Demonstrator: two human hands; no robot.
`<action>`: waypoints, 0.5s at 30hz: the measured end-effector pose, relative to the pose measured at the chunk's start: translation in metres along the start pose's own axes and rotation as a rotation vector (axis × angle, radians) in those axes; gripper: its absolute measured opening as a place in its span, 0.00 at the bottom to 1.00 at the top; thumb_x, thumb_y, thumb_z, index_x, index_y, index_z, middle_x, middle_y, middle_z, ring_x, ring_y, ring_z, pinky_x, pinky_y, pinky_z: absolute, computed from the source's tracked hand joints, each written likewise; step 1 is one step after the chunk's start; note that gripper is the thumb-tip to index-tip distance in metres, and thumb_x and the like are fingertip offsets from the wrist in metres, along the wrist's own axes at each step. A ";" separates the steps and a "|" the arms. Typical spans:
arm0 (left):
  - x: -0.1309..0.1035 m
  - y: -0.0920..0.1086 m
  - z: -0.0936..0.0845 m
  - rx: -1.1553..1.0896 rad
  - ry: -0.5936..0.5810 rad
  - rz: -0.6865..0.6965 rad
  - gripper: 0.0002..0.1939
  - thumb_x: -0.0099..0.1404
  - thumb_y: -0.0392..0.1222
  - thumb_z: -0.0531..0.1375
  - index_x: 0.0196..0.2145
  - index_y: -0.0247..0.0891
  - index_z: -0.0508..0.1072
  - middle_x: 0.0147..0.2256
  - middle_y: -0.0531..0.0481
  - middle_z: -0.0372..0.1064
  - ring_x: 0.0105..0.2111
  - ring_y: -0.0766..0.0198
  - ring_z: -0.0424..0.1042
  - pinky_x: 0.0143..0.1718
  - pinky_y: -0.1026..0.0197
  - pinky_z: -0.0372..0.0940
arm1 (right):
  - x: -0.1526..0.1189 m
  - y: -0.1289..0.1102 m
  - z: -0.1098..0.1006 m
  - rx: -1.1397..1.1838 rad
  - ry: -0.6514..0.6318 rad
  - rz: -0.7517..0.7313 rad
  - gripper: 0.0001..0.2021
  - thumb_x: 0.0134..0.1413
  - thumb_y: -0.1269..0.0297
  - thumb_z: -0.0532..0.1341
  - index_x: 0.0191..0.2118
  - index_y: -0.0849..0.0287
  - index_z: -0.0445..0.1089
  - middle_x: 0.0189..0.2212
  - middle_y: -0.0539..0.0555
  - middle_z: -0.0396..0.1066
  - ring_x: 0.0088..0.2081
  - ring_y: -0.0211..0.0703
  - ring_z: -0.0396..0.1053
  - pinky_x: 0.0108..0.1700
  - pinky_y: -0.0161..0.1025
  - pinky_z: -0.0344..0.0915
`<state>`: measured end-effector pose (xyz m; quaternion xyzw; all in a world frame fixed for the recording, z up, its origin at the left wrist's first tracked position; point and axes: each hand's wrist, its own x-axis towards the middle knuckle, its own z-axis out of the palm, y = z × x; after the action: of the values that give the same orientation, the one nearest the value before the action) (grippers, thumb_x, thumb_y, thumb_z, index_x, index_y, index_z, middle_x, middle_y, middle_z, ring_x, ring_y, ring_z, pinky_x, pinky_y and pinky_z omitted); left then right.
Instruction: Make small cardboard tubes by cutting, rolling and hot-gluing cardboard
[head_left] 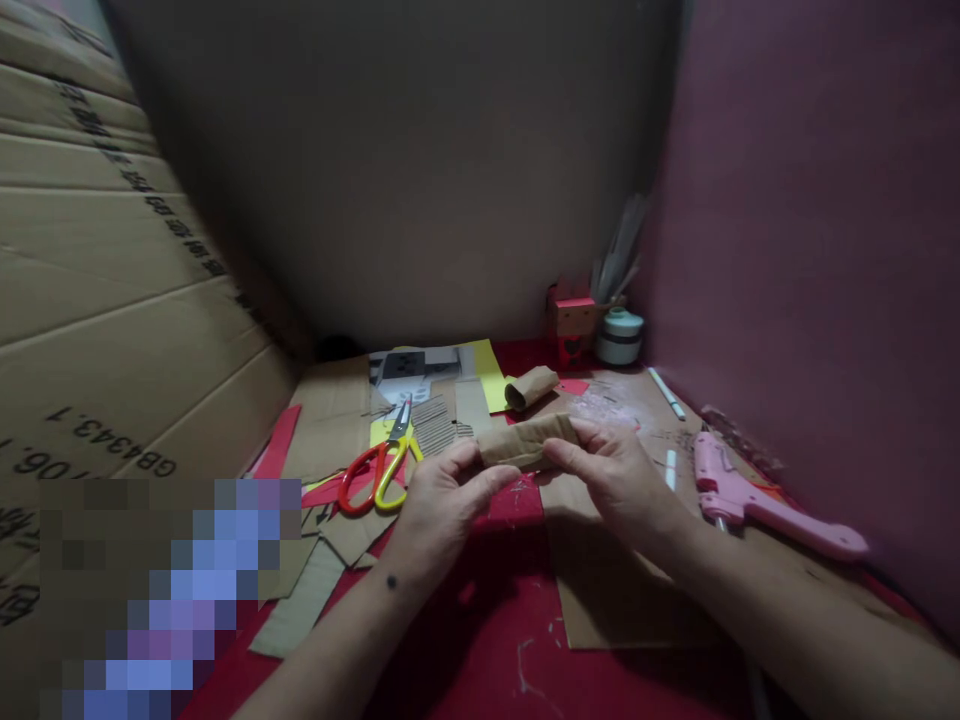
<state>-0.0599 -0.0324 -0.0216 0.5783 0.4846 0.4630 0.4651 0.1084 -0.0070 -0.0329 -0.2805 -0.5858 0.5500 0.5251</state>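
Observation:
Between my two hands is a rolled piece of brown cardboard [525,443], held sideways above the red tabletop. My left hand [442,505] grips its left end with thumb and fingers. The right end is pinched by my right hand [619,475], whose thumb lies along the front of the roll. Just behind it rests a second cardboard tube [531,387], its dark open end facing left. Scissors [382,475] with one red and one yellow handle lie left of my left hand, blades pointing away.
A pink glue gun [750,495] lies at right. Flat cardboard [622,600] sits under my right forearm, with scraps [300,600] at left. A small red-and-brown box figure [574,330] and a mint-green jar [620,337] stand at the back. A large carton [112,300] rises at left.

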 end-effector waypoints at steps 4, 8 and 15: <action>-0.002 -0.001 0.003 -0.058 0.044 -0.052 0.12 0.56 0.39 0.61 0.38 0.32 0.75 0.14 0.58 0.62 0.13 0.75 0.58 0.14 0.72 0.53 | -0.003 -0.003 0.005 -0.066 -0.013 -0.005 0.07 0.51 0.68 0.60 0.36 0.60 0.74 0.27 0.51 0.73 0.29 0.36 0.69 0.32 0.35 0.67; -0.001 -0.003 0.004 -0.146 -0.008 -0.049 0.13 0.57 0.40 0.60 0.39 0.31 0.74 0.17 0.53 0.68 0.14 0.71 0.64 0.15 0.70 0.60 | -0.002 -0.004 0.002 -0.077 -0.040 0.014 0.07 0.50 0.68 0.60 0.36 0.61 0.72 0.28 0.51 0.73 0.29 0.36 0.69 0.34 0.36 0.68; 0.007 -0.013 -0.001 -0.271 0.021 -0.065 0.13 0.57 0.40 0.61 0.40 0.30 0.74 0.15 0.52 0.69 0.13 0.72 0.63 0.16 0.71 0.60 | -0.005 -0.005 0.002 -0.259 0.077 -0.147 0.08 0.51 0.67 0.61 0.39 0.60 0.68 0.34 0.54 0.71 0.36 0.40 0.69 0.40 0.41 0.67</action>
<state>-0.0615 -0.0242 -0.0334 0.4893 0.4411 0.5150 0.5484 0.1098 -0.0134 -0.0296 -0.3231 -0.6502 0.4185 0.5457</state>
